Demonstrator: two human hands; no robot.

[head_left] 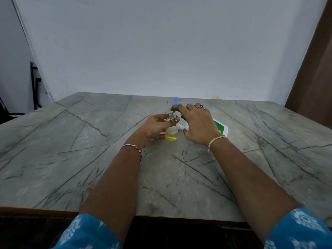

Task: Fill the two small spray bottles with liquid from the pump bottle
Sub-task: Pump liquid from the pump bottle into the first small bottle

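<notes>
One small spray bottle (171,134) stands on the table (107,159), part-filled yellow, left hand (158,125) pinching its neck, right hand (198,123) curled over the tilted pump bottle (221,129), green spout (173,112) at its mouth (probably light, slick, tippy plastic: grip low).

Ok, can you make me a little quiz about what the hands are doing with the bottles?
1. True or false: the small bottle that the left hand holds has nothing in it.
2. Which hand is on top of the tilted pump bottle? A) the left hand B) the right hand C) neither hand
3. Fill in: the cap sticking up behind the hands is coloured ____.

Key:
1. False. There is yellow liquid in its lower part.
2. B
3. blue
</notes>
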